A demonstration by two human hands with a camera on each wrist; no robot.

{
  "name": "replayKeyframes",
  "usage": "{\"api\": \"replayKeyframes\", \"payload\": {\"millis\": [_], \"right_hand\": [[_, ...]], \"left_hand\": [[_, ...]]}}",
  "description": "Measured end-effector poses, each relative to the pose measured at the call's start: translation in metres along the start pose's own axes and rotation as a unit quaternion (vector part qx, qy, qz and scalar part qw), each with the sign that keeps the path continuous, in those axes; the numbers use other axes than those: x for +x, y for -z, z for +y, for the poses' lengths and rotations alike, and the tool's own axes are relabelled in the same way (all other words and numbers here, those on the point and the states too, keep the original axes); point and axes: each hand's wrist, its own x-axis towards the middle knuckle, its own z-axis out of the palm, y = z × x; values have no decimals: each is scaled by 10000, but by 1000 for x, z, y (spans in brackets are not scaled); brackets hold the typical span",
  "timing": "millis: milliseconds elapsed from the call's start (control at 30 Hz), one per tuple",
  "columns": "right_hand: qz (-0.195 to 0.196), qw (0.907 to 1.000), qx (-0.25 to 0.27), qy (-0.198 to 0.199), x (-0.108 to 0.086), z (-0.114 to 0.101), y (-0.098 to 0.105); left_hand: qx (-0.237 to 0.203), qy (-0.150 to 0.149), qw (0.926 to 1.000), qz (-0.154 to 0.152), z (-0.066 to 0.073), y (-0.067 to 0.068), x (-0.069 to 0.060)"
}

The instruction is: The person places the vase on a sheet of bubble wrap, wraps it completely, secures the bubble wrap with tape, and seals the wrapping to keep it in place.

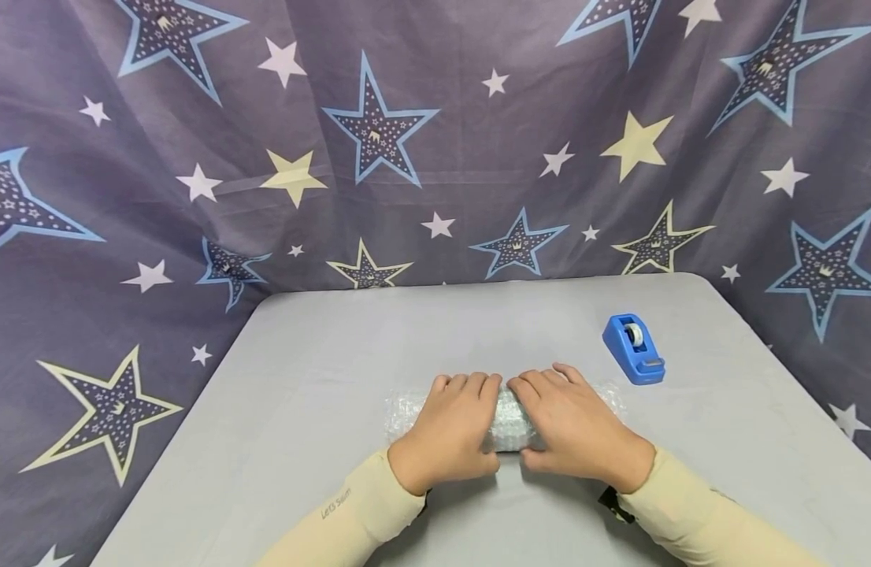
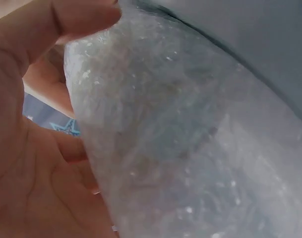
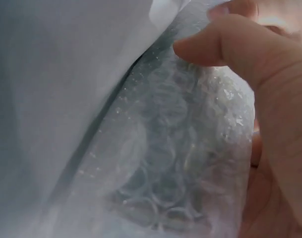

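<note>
A roll of clear bubble wrap (image 1: 512,421) lies crosswise on the grey table, its two ends showing beyond the hands. The left hand (image 1: 451,429) grips it left of its middle, fingers curled over the far side and thumb at the near side. Just right of the middle, the right hand (image 1: 573,425) holds it the same way. Close up in the left wrist view, the bubble wrap (image 2: 155,129) fills the space beside the thumb and palm. Round bubbles show on the wrap (image 3: 165,163) in the right wrist view, beside the right thumb. What is inside the roll cannot be told.
A blue tape dispenser (image 1: 634,350) with a roll of tape stands on the table (image 1: 322,346), behind and to the right of the right hand. Dark cloth (image 1: 450,94) printed with stars hangs behind the table and at both sides.
</note>
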Motion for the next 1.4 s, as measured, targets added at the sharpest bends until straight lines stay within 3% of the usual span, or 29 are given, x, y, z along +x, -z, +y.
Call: {"api": "replayKeyframes", "payload": {"millis": [433, 867, 1167, 1400], "right_hand": [[-50, 9999, 76, -77, 0, 1, -3], [70, 9999, -79, -31, 0, 1, -5], [131, 9997, -217, -59, 0, -1, -3], [259, 9991, -332, -39, 1, -2, -4]], "left_hand": [[869, 8, 9944, 593, 12, -2, -2], [843, -70, 9911, 1031, 6, -8, 1], [689, -20, 9935, 911, 2, -10, 3], [618, -24, 9932, 989, 1, -10, 4]]}}
